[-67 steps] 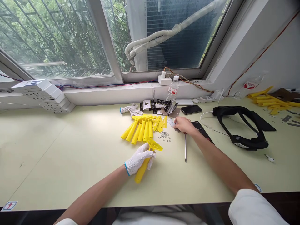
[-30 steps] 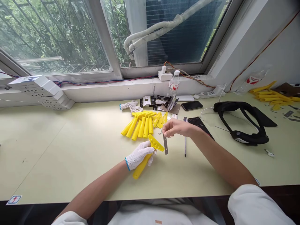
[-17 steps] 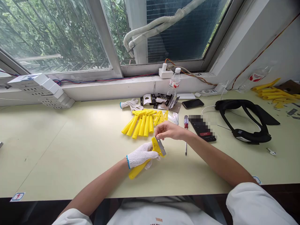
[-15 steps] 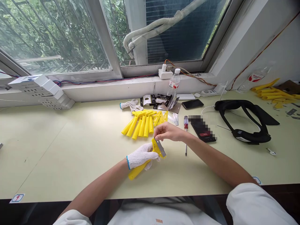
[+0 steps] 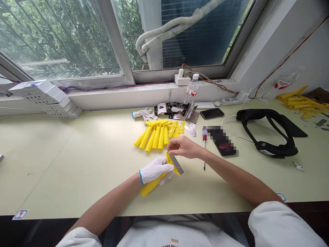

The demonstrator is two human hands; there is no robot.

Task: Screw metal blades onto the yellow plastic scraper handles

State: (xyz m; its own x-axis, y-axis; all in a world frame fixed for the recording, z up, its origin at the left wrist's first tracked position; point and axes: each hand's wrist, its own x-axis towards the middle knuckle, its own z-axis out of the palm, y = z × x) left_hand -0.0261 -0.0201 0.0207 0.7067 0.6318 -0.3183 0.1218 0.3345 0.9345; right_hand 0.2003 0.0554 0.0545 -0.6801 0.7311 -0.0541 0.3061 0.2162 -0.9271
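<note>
My left hand [image 5: 157, 169], in a white knit glove with a blue cuff, is closed around a yellow scraper [image 5: 151, 186] just below its head. The handle slants down toward the table's front edge. Against the scraper head lies a flat grey metal blade [image 5: 177, 165]. Bare and ungloved, my right hand [image 5: 181, 147] pinches the blade's upper end. Beyond my hands, several yellow scraper handles [image 5: 155, 137] lie side by side. Small yellow plates [image 5: 176, 128] and loose blades [image 5: 192, 129] are to their right. A screwdriver [image 5: 204, 144] with a red and clear handle rests right of my right hand.
Behind the handles lie a spare white glove [image 5: 144, 114] and black packaging [image 5: 177, 109]. A water bottle [image 5: 191, 90] stands by the sill. Two phones, one here [image 5: 212, 113], and a black headset [image 5: 269, 133] are on the right. White boxes [image 5: 47, 99] stand back left.
The blade has shifted slightly down and right over the scraper head, showing more of its length. My right hand stays pinched at its upper end; my left keeps its hold.
</note>
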